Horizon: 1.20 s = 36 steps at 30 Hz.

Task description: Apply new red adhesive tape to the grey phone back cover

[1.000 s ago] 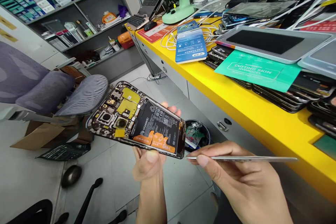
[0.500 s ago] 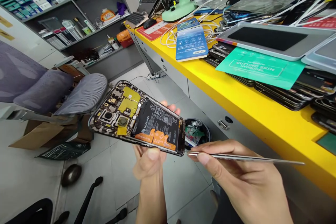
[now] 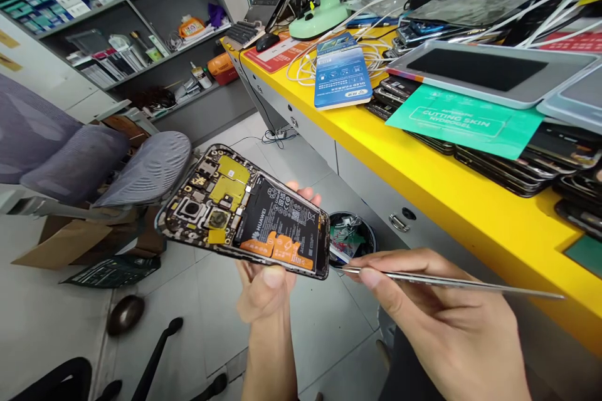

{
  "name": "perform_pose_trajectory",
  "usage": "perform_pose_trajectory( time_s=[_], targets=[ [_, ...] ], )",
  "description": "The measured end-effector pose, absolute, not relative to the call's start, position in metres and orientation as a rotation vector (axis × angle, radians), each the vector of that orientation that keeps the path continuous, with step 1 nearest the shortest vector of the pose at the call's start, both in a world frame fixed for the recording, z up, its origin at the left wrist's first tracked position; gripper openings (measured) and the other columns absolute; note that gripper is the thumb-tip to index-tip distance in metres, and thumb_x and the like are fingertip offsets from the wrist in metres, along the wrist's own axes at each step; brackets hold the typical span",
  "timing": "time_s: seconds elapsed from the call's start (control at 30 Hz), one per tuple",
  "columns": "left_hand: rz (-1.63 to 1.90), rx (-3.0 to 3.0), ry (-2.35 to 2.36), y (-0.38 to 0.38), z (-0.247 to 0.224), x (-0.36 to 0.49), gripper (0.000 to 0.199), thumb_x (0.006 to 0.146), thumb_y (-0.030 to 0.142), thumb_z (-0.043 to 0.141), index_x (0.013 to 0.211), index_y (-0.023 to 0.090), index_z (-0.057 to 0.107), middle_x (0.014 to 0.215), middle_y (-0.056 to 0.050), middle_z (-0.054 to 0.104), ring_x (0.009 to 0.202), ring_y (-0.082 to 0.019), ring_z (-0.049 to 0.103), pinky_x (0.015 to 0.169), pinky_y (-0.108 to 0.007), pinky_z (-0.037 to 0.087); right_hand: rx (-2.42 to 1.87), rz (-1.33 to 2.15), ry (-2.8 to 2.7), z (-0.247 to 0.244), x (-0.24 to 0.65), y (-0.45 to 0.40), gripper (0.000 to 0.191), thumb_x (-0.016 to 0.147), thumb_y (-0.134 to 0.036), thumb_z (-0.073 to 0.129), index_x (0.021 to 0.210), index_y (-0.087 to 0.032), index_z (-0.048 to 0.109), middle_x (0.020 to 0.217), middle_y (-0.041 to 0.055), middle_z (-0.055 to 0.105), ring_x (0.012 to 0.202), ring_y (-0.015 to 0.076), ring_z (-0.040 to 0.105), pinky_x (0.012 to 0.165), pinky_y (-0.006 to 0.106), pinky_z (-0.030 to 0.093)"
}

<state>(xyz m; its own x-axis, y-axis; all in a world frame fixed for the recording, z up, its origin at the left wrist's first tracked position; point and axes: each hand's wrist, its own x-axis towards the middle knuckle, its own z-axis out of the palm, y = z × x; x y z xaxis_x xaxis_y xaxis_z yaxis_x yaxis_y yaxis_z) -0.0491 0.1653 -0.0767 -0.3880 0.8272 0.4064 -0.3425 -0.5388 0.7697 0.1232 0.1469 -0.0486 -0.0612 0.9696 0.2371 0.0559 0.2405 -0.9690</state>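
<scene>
An opened smartphone (image 3: 254,213) is held up over the floor, tilted, its insides facing me. Its black battery (image 3: 282,219) with an orange label fills the lower half, and yellow shielding and camera modules show at the upper end. My left hand (image 3: 268,288) grips the phone from below, thumb on the near edge and fingertips past the far edge. In my right hand (image 3: 423,307) are metal tweezers (image 3: 451,280), pinched between thumb and fingers. The tweezers' tips lie close to the phone's lower right corner; I cannot tell whether they touch it.
Along the right runs a yellow workbench (image 3: 399,150) with stacked phones, a green packet (image 3: 465,119), a blue box (image 3: 342,75) and a fan (image 3: 320,6). Below the phone's right end stands a waste bin (image 3: 374,241). Chairs (image 3: 145,169) and a cardboard box (image 3: 56,241) are at left.
My right hand and the tweezers have shifted slightly right, drawing the tips a little away from the phone's corner. The phone and my left hand stay almost where they were.
</scene>
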Motion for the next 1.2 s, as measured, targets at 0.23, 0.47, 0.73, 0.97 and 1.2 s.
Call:
perform_pose_trajectory(
  time_s=[0.23,0.47,0.73,0.97,1.2],
  targets=[
    [1.926,1.040,0.757,0.160,-0.077,-0.051,0.057,0.075,0.045,0.078,0.130,0.032,0.068,0.137,-0.012,0.066,0.133,-0.042,0.060,0.113,-0.073,0.044,-1.002,1.178,-1.318,-0.047,0.125,0.151,0.008,0.085,-0.017,0.079,0.082,-0.024,0.082,0.078,-0.0025,0.083,0.071,0.0125,0.081,0.070,0.006,0.062],
    [1.962,1.024,0.792,0.152,-0.073,-0.044,0.051,0.078,0.053,0.077,0.122,0.029,0.074,0.131,-0.011,0.070,0.135,-0.040,0.059,0.114,-0.065,0.048,-0.954,1.254,-1.277,-0.044,0.129,0.147,0.010,0.084,-0.015,0.078,0.081,-0.023,0.083,0.077,-0.0003,0.083,0.069,0.0153,0.082,0.067,0.010,0.064],
    [1.853,1.119,0.579,0.146,-0.069,-0.037,0.054,0.091,0.052,0.064,0.137,0.024,0.068,0.137,-0.015,0.069,0.125,-0.036,0.068,0.111,-0.062,0.053,-0.964,1.147,-1.326,-0.046,0.135,0.141,0.014,0.090,-0.014,0.074,0.086,-0.024,0.084,0.084,-0.0013,0.083,0.077,0.0140,0.082,0.074,0.010,0.065],
    [1.791,1.105,0.622,0.137,-0.066,-0.034,0.060,0.090,0.050,0.068,0.144,0.024,0.064,0.144,-0.008,0.067,0.131,-0.031,0.067,0.116,-0.047,0.053,-1.017,0.862,-1.391,-0.051,0.138,0.134,0.019,0.089,-0.009,0.073,0.089,-0.025,0.082,0.088,-0.0039,0.083,0.085,0.0106,0.080,0.081,0.009,0.063],
    [1.847,0.923,0.599,0.130,-0.071,-0.023,0.060,0.084,0.056,0.069,0.141,0.037,0.065,0.142,-0.005,0.069,0.128,-0.038,0.067,0.111,-0.057,0.056,-0.940,0.763,-1.412,-0.056,0.142,0.132,0.028,0.089,-0.002,0.071,0.104,-0.024,0.078,0.097,0.0004,0.083,0.093,0.0193,0.080,0.081,0.027,0.068]
  ],
)
